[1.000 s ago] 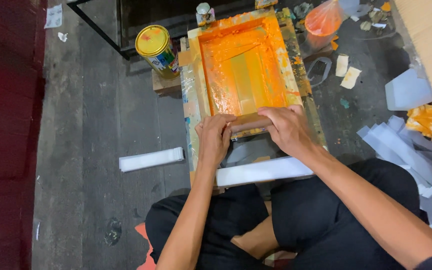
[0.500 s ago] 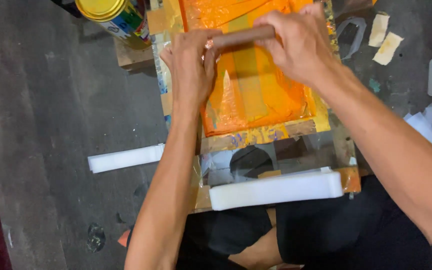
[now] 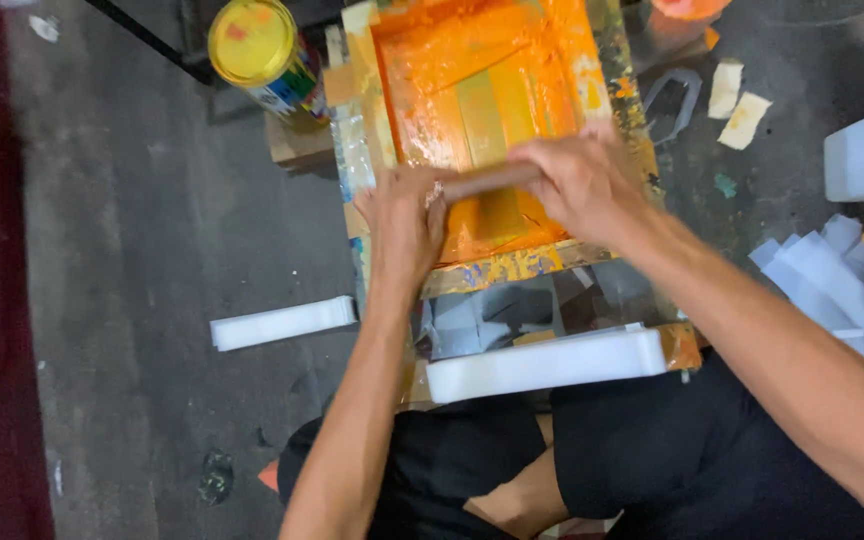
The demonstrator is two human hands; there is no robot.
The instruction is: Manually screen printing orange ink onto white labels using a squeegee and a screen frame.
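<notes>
Both hands grip a squeegee (image 3: 490,180), a narrow bar with a brownish wooden handle, lying on the orange screen (image 3: 472,90). The left hand (image 3: 402,222) is closed over its left end, fingers curled on top and thumb toward the body. The right hand (image 3: 577,185) is closed over its right end, knuckles up, hiding that end from sight. Only the short middle stretch of the handle shows between them.

The squeegee's long axis runs left to right across the screen, tilted slightly so the right end sits a little farther from the person. It lies over the near third of the screen, just short of the near frame edge (image 3: 512,265).

The screen is a rectangular mesh in a frame, wet and glossy with thick orange ink; paler yellowish-green stripes run lengthwise down its middle. The frame's rails are crusted with dried paint in yellow, blue and orange, and taped at the left.

Nearer the body, just beyond the knees, a long white block (image 3: 542,362) with rounded ends lies parallel to the squeegee. A smaller white bar (image 3: 282,322) rests on the rough grey concrete floor (image 3: 132,200) to the left. A round tin (image 3: 252,45) with a yellow lid stands at the screen's far left corner. White strips (image 3: 832,280) are heaped at the right, with two pale scraps (image 3: 734,105) beyond.
</notes>
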